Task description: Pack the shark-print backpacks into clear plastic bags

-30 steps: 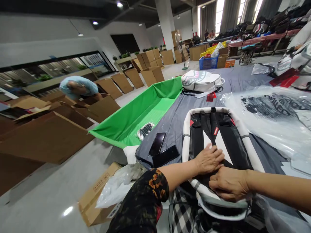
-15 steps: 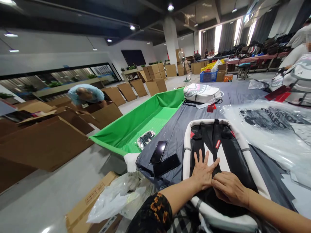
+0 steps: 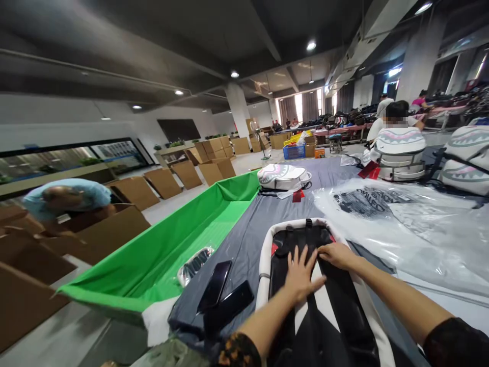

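Your backpack (image 3: 321,311) lies flat on the grey surface (image 3: 248,239), strap side up, long axis running away from you, top far. Left hand (image 3: 300,275) presses it with fingers spread; right hand (image 3: 336,255) rests beside, fingers curled on the strap. Two phones (image 3: 223,295) lie left; plastic sheeting (image 3: 401,229) crowds the right

A dark ceiling (image 3: 153,30) is spanning the hall, with round lamps (image 3: 310,45) glowing in it. A white pillar (image 3: 239,109) is standing toward the back, and daylight is coming through tall curtained windows (image 3: 301,106) at the far end. Along the left wall a long glass strip (image 3: 72,160) is reflecting the room. Cardboard boxes (image 3: 214,153) are lining the pale, shiny floor (image 3: 244,163). A standing fan (image 3: 261,142) is facing the far tables (image 3: 336,131).
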`<state>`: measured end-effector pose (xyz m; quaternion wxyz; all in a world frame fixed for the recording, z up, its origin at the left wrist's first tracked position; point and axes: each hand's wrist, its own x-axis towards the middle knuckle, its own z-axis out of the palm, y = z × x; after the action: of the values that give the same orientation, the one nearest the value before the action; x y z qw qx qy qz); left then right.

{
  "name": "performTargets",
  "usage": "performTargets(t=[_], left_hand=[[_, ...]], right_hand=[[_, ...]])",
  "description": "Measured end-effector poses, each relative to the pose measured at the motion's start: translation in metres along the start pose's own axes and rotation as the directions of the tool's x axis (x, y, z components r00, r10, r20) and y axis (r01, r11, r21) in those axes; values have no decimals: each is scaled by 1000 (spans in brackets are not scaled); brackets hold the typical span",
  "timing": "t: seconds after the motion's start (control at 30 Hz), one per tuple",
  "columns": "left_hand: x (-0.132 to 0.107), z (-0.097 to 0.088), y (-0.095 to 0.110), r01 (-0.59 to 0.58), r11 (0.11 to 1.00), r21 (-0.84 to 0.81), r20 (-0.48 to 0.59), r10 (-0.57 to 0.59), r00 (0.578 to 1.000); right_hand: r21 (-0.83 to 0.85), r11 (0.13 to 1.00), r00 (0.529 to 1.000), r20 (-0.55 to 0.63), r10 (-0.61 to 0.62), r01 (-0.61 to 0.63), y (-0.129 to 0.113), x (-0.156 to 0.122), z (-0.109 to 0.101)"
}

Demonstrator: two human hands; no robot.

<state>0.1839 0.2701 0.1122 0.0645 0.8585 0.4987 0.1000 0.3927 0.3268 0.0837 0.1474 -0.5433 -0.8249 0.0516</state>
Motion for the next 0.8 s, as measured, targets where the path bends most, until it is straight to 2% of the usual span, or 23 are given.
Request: performTargets(t=[0.07,0.13,0.23,0.3,0.47,0.57,0.67,0.8], left_hand=[[-7,23,0,43,994,-96,19,-41,999],[-15,37,-2,74,982,-175,21,-71,997],[-20,44,-8,82,967,-240,9,-83,997],[-19,48,-14,67,964,-256,-11,-72,997],[-11,72,-31,3,983,-185,-87,-19,996],[-10,83,-38,-22,991,-132,-112,7,994],[-11,85,-38,-39,994,-102,-136,24,990],[-12,79,-34,-59,995,-80,-191,43,981]], right_hand=[[53,996,995,-62,80,-77,25,19,-12],[96,978,970,-140,199,-186,56,39,-20],[136,930,912,-194,362,-340,100,71,-17],[151,907,890,-188,416,-392,122,91,-8],[177,894,892,-126,434,-411,143,126,27],[197,888,898,-65,436,-417,152,136,35],[225,868,881,-69,467,-443,167,143,21],[236,883,874,-185,450,-405,176,146,-26]])
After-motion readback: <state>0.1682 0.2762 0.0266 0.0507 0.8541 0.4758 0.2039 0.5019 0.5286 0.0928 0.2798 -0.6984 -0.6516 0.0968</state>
